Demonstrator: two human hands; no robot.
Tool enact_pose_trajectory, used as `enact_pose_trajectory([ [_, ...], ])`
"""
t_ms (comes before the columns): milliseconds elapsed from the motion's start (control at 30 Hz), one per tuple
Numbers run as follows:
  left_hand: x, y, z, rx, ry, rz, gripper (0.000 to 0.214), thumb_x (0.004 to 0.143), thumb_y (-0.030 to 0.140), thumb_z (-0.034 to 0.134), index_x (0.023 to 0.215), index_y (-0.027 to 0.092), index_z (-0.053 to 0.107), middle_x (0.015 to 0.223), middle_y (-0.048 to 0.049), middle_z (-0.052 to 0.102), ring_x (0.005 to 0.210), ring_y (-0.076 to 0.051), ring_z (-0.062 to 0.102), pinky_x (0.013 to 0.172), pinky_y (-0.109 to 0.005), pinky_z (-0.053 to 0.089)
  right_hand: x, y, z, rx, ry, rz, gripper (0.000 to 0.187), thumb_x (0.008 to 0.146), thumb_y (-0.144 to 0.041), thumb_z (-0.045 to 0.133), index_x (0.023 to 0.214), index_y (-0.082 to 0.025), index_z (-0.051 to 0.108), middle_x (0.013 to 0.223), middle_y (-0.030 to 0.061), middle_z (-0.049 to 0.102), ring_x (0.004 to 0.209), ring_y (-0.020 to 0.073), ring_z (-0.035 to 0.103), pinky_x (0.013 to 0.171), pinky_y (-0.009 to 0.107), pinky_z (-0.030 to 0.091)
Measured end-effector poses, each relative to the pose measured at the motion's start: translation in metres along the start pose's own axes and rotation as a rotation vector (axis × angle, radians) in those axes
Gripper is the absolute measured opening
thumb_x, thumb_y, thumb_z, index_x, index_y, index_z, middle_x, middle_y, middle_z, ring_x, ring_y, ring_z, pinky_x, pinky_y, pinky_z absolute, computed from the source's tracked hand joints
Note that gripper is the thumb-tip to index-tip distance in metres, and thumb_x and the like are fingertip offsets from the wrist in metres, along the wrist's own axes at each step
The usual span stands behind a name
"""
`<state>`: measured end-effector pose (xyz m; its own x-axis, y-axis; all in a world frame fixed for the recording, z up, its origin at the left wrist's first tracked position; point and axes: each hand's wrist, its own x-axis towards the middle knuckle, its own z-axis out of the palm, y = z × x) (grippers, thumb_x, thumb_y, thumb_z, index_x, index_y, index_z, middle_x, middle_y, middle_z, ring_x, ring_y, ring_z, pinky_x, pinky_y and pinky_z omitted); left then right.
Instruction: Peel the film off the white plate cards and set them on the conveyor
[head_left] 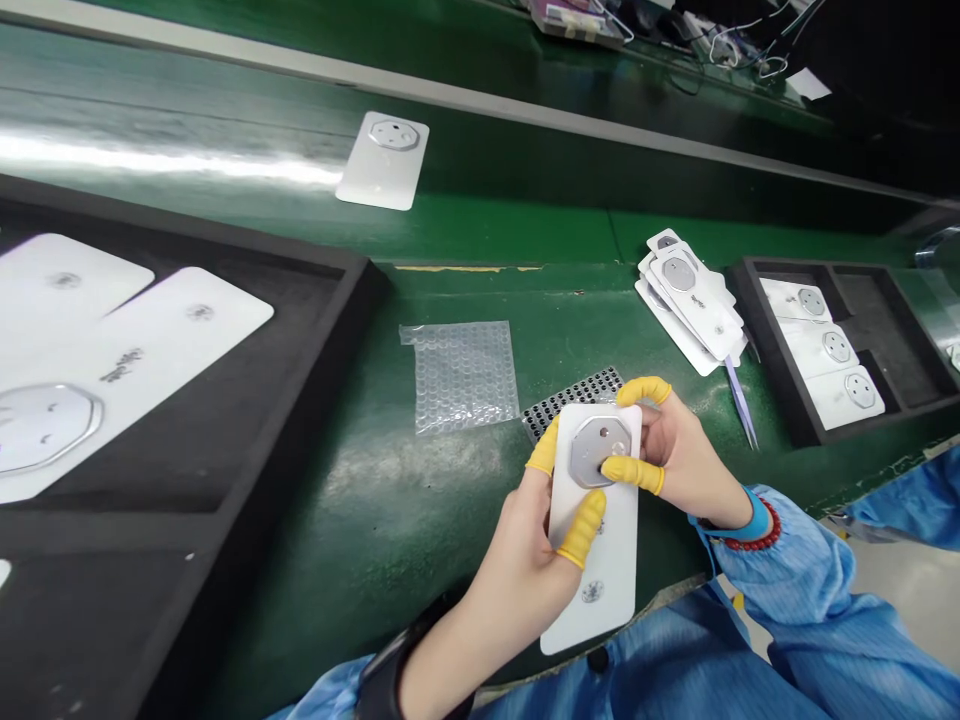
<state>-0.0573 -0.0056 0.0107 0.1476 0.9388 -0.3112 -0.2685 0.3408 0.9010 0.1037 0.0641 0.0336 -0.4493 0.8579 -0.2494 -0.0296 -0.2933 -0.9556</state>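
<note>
The left hand [517,570] and right hand [679,440] were together, clamped on a white rectangular card [600,590] above the green bench mat [375,500]. The left held its lower part from the side, and the right pinched its far end. Four yellow rubber finger cots showed, two per hand, with one of the right's [634,475] pressed on a brushed octagonal metal disc [600,450] near the card's far end. The card's long axis ran away from the person, tilted slightly, with the disc end pointing forward. Blue pleated sleeves [787,570] covered both arms. A red bead bracelet [759,530] circled the right wrist beside a blue cuff, and a black band [390,680] circled the left.

Just beyond the hands lay a dark dotted sheet [574,397], partly under the card, and one clear bubble-wrap bag [461,375]. To the right were a loose stack of similar cards [686,300] and a slim lilac strip [739,400]. A black foam tray [772,380] held three cards. To the left, a larger black foam tray [300,400] held two. One more card [386,160] lay alone farther along the bench, and tangled cables [750,45] lay in the distance.
</note>
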Motion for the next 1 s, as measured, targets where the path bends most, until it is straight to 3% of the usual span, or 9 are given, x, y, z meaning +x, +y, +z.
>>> enact_pose_trajectory([
  [167, 0.002, 0.011, 0.004, -0.036, -0.011, -0.042, 0.066, 0.082, 0.039, 0.068, 0.14, 0.023, 0.042, 0.087, -0.0078, 0.073, 0.063, -0.024, 0.066, 0.052, -0.034, 0.056, 0.0, 0.0, -0.003, 0.024, -0.021, 0.026, 0.06, 0.064, -0.039, 0.087, 0.103, -0.028, 0.043, 0.087, -0.001, 0.062, 0.072, 0.0158, 0.067, 0.06, 0.027, 0.06],
  [400, -0.001, 0.009, 0.003, 0.103, -0.053, 0.022, 0.05, 0.086, 0.037, 0.061, 0.132, 0.021, 0.05, 0.074, -0.0053, 0.071, 0.057, -0.023, 0.065, 0.049, -0.033, 0.054, 0.001, -0.004, -0.009, 0.069, -0.171, 0.096, 0.053, 0.073, -0.023, 0.08, 0.113, -0.026, 0.047, 0.094, -0.001, 0.063, 0.078, 0.0118, 0.068, 0.069, 0.024, 0.06],
  [567, -0.001, 0.003, 0.003, 0.143, -0.04, 0.025, 0.036, 0.085, 0.037, 0.062, 0.117, 0.02, 0.061, 0.071, -0.006, 0.069, 0.056, -0.023, 0.064, 0.046, -0.032, 0.053, -0.001, -0.007, -0.009, -0.006, -0.184, 0.087, 0.049, 0.075, -0.026, 0.079, 0.113, -0.025, 0.048, 0.093, -0.0001, 0.065, 0.075, 0.0127, 0.068, 0.065, 0.024, 0.06],
  [867, 0.001, 0.012, 0.003, -0.037, -0.058, -0.018, 0.057, 0.083, 0.036, 0.067, 0.135, 0.022, 0.047, 0.081, -0.0053, 0.072, 0.063, -0.022, 0.066, 0.053, -0.032, 0.056, 0.001, -0.006, -0.009, -0.011, -0.157, 0.02, 0.046, 0.075, -0.022, 0.078, 0.114, -0.025, 0.053, 0.099, 0.0016, 0.066, 0.085, 0.0151, 0.068, 0.072, 0.027, 0.061],
  [1000, -0.002, 0.013, 0.002, -0.06, -0.066, -0.07, 0.065, 0.082, 0.037, 0.069, 0.139, 0.021, 0.042, 0.086, -0.0068, 0.073, 0.062, -0.022, 0.067, 0.053, -0.032, 0.057, 0.001, -0.008, -0.008, 0.032, -0.194, 0.029, 0.046, 0.076, -0.015, 0.075, 0.116, -0.025, 0.053, 0.1, -0.0001, 0.065, 0.084, 0.011, 0.067, 0.071, 0.021, 0.059],
])
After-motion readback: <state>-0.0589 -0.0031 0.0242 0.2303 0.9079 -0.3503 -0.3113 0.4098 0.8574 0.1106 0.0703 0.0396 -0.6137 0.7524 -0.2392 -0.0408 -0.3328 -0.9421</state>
